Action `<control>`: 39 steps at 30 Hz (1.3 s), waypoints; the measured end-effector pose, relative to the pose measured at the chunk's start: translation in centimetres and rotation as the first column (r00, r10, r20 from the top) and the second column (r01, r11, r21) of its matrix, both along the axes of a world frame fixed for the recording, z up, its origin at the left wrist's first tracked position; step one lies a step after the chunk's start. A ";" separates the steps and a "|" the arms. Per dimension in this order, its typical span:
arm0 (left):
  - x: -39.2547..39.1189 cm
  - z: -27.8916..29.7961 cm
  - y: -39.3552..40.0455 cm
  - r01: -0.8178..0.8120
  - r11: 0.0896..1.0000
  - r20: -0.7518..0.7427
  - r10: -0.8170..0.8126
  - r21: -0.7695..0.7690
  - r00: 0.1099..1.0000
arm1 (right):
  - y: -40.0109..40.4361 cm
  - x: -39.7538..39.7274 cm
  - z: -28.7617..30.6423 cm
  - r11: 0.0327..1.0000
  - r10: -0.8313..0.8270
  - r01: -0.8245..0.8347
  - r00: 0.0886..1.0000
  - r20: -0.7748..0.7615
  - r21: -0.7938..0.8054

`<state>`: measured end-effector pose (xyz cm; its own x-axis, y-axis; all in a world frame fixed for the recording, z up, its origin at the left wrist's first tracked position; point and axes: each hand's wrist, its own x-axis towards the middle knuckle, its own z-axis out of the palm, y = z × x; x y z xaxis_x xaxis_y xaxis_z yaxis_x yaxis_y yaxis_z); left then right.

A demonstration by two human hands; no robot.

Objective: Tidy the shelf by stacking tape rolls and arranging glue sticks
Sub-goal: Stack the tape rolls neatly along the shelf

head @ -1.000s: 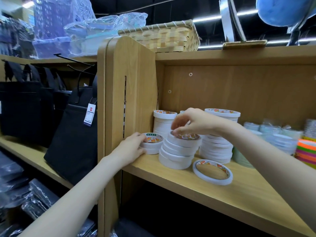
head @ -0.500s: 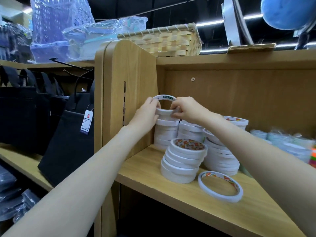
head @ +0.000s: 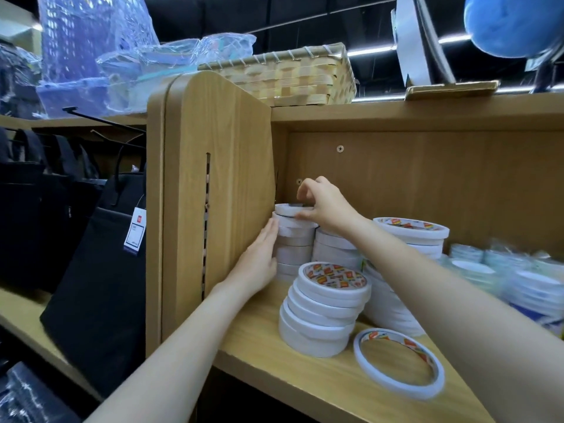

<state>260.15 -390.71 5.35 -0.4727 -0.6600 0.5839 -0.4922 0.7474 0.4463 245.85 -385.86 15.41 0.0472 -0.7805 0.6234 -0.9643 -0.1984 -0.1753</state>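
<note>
We note a woven basket [head: 290,77] on the shelf's top board, left end; black bags [head: 91,270] with a price tag [head: 135,227] hang beside it.

white tape rolls stand in a corner stack [head: 293,239], a leaning front stack [head: 323,309], one thin roll [head: 399,366] flat

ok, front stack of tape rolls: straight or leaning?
Leaning. The front stack has its rolls offset step by step, upper ones shifted right of the bottom roll. It stands on the shelf, untouched by either hand.
</note>
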 end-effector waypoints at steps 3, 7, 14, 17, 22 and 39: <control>-0.6 0.8 0.0 -0.045 0.997 0.056 0.042 0.059 0.998 | -0.1 0.2 -0.1 0.999 -0.048 0.048 0.999 -0.020 0.008; -0.4 0.6 0.9 -0.056 0.997 -0.064 0.060 0.061 0.996 | 0.4 0.3 1.2 0.990 -0.118 0.118 0.993 -0.008 0.071; 2.8 -1.4 4.8 0.106 0.987 -0.261 -0.070 0.123 0.963 | 9.4 -0.8 1.6 0.990 -0.021 0.019 1.000 0.012 0.143; 3.5 -1.3 6.6 0.226 0.966 -0.317 -0.176 0.126 0.932 | 13.7 -1.4 0.7 0.995 -0.065 0.074 0.989 -0.131 0.067; 2.5 -0.9 10.4 0.351 0.934 -0.227 -0.329 0.061 0.917 | 16.4 -3.1 0.2 0.981 -0.090 0.065 0.987 -0.133 -0.181; 2.5 -2.0 10.2 0.176 0.969 -0.116 -0.157 0.175 0.981 | 17.6 -6.1 -5.9 0.954 -0.070 0.114 0.984 0.165 -0.276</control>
